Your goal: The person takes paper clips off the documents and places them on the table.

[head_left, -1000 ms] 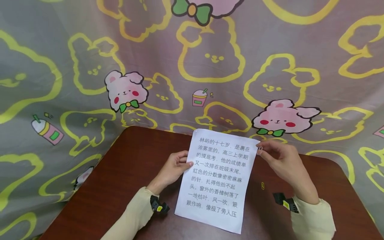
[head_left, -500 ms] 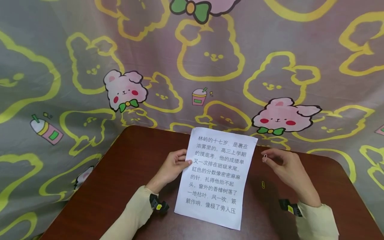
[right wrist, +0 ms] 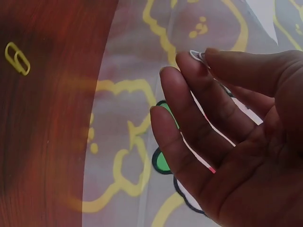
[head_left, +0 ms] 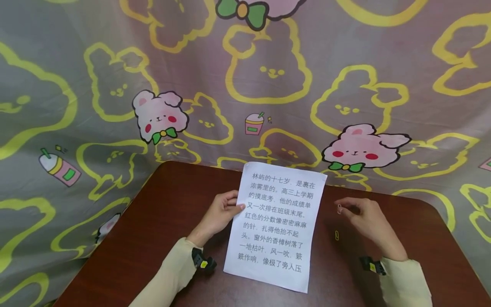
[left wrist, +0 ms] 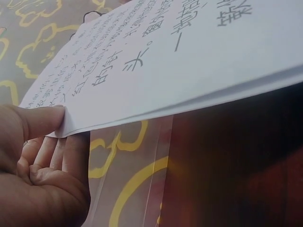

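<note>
My left hand [head_left: 220,215] pinches the left edge of the printed paper [head_left: 274,228], thumb on the printed face and fingers behind. In the left wrist view the paper [left wrist: 189,61] shows more than one layer along its lower edge. To the right of the paper, apart from it, my right hand [head_left: 370,219] pinches a small white paper clip [head_left: 339,209] between thumb and fingertip. The same white clip [right wrist: 198,56] shows in the right wrist view, the other fingers spread loosely. A yellow paper clip [head_left: 336,235] lies on the table below the right hand.
The dark brown wooden table [head_left: 153,204] has its far edge close to a curtain [head_left: 192,76] printed with rabbits and yellow outlines. A dark camera band [head_left: 203,260] sits on the left wrist, another [head_left: 372,265] on the right.
My right hand has drawn away from the paper's upper right corner to the right and slightly down, still pinching the white clip. The left hand and paper have shifted only slightly.
</note>
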`<move>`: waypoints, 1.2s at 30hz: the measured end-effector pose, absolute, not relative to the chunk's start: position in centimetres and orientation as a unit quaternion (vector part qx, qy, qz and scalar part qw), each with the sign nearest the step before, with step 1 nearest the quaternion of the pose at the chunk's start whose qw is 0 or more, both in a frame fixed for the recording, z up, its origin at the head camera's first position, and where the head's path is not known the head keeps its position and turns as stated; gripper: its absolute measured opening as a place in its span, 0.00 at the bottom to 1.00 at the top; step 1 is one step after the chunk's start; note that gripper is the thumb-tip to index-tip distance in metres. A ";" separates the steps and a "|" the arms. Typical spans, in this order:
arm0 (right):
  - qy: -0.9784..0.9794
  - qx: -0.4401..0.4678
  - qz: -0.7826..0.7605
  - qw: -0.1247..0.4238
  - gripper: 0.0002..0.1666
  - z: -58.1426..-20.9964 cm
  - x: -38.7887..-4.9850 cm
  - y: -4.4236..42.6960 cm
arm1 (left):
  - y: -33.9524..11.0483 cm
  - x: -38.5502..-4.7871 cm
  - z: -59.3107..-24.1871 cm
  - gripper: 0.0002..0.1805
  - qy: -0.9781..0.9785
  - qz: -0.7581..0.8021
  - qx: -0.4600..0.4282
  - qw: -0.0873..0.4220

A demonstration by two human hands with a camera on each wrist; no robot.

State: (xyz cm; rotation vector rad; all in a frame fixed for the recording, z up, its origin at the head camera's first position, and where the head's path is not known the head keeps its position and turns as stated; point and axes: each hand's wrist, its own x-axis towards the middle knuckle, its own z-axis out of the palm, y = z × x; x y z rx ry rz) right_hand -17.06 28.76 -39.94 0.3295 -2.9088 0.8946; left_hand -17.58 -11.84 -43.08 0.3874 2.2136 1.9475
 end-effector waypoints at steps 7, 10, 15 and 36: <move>-0.949 0.108 0.295 0.029 0.10 -40.4 -17.5 30.0 | -12.0 -17.9 -43.7 0.17 0.743 0.654 0.117 0.081; -0.948 0.105 0.301 0.019 0.09 -40.5 -17.6 30.2 | -12.1 -18.0 -43.8 0.17 0.745 0.653 0.116 0.077; -0.950 0.100 0.296 0.000 0.03 -40.8 -17.7 30.7 | -12.1 -18.2 -43.9 0.17 0.747 0.652 0.107 0.074; -0.934 0.084 0.307 -0.161 0.06 -42.2 -17.9 32.7 | -11.8 -18.5 -45.2 0.16 0.758 0.640 0.090 0.089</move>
